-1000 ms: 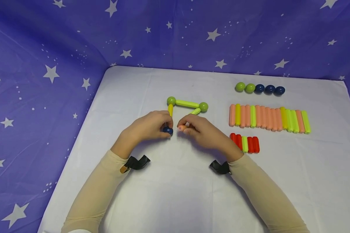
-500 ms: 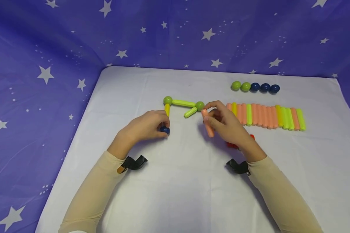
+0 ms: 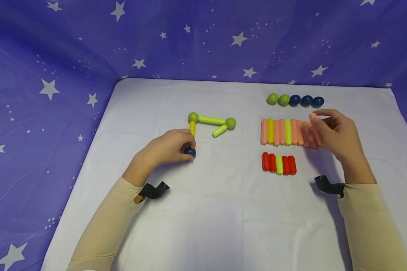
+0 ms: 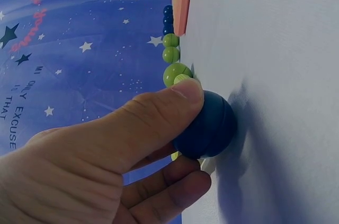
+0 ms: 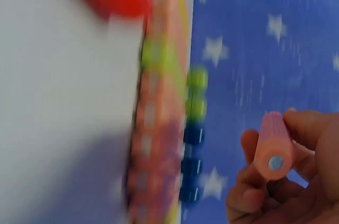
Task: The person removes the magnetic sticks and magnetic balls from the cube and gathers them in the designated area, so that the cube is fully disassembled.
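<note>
My left hand (image 3: 166,148) pinches a dark blue ball (image 4: 212,126) between thumb and fingers, low over the white cloth. From beside this ball a yellow rod (image 3: 192,128) runs up to a green ball (image 3: 193,117); fingers hide its lower end. A yellow-green rod (image 3: 211,120) links that ball to a second green ball (image 3: 230,123), from which a shorter yellow-green rod (image 3: 219,131) slants down. My right hand (image 3: 340,135) holds a salmon magnetic rod (image 5: 274,147) with a silver disc in its end, raised above the right part of the rod row.
A row of salmon, yellow and yellow-green rods (image 3: 282,132) lies on the right, partly behind the right hand. Behind it stand green balls (image 3: 273,99) and dark blue balls (image 3: 306,100) in line. Short red rods (image 3: 265,162) and a yellow-green one lie in front.
My right hand has carried the salmon rod rightward, away from the joined rods and balls to above the rod row. The left hand stays on the blue ball.
</note>
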A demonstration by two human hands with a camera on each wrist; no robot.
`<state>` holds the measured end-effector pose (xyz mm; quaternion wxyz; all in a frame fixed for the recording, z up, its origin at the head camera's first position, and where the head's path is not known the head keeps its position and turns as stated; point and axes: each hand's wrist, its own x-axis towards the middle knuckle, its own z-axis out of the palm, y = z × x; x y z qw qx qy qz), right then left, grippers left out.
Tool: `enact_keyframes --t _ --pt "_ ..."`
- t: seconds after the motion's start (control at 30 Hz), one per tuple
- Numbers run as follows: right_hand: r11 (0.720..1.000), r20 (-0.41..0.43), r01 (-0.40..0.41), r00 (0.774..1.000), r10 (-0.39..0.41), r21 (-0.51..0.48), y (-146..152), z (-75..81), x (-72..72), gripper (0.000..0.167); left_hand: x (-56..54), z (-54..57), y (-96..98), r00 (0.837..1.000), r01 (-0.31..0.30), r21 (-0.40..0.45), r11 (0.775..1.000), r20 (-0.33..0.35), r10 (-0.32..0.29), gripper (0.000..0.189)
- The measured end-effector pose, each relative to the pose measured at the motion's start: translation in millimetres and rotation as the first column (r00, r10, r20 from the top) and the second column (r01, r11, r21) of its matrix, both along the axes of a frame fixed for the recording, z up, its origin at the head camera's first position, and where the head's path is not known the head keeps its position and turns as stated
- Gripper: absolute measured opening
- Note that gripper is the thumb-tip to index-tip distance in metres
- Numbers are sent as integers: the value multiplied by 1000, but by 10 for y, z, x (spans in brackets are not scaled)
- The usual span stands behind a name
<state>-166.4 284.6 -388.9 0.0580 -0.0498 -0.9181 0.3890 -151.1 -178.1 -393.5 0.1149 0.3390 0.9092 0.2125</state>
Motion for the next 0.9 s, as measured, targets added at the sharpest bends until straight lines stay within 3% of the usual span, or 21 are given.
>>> enact_keyframes --t 0.07,0.17,0.3,0.4,0.5,0.73,0.9 --pt "996 32 93 995 -94 12 226 -21 -21 45 -1 -1 1 1000 2 3 1000 2 -2 23" --pt "975 123 220 967 -222 31 519 -51 -55 51 2 3 2 1000 3 3 1000 3 -3 23" --pt "941 212 301 920 -328 152 783 -98 -91 65 7 6 7 1000 5 5 1000 -1 -5 23" --pt "922 237 295 905 -354 249 921 -147 -103 73 2 -5 12 1000 7 5 1000 -7 -7 23" --pt "918 256 259 905 -339 300 1031 -174 -121 75 0 -15 6 1000 3 9 1000 -10 -3 24" --pt "917 345 181 887 -308 354 1129 -257 -167 73 3 -22 -1 1000 5 16 1000 -15 -5 24" --pt "912 384 184 863 -328 366 1089 -225 -154 78 -7 -8 1 1000 12 22 1000 -5 -12 23"
